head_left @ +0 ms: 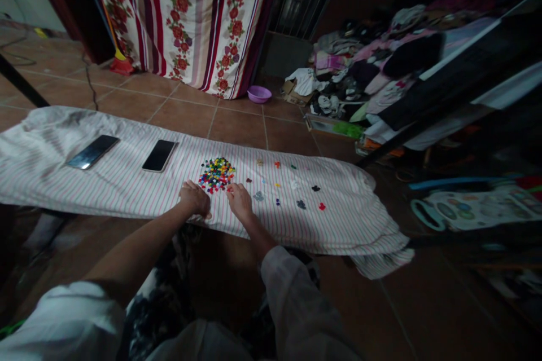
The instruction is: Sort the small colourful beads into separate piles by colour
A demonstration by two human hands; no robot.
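A heap of small multicoloured beads (217, 174) lies on the striped cloth. My left hand (195, 199) rests on the cloth at the heap's near left side, thumb apart from the fingers, with nothing visible in it. At the near right edge of the heap, my right hand (240, 201) has its fingertips pinched together; anything between them is too small to make out. To the right sit small single-colour groups, among them grey beads (258, 196), orange beads (277, 164), white beads (295, 185), black beads (315, 188), dark grey beads (301, 204) and red beads (322, 206).
The striped cloth (347, 231) covers a long, narrow surface before me. Two phones, a left phone (93, 152) and a right phone (160, 155), lie on its left part. Beyond are a floral curtain (203, 22), a purple basin (259, 94) and piled clothes (368, 62).
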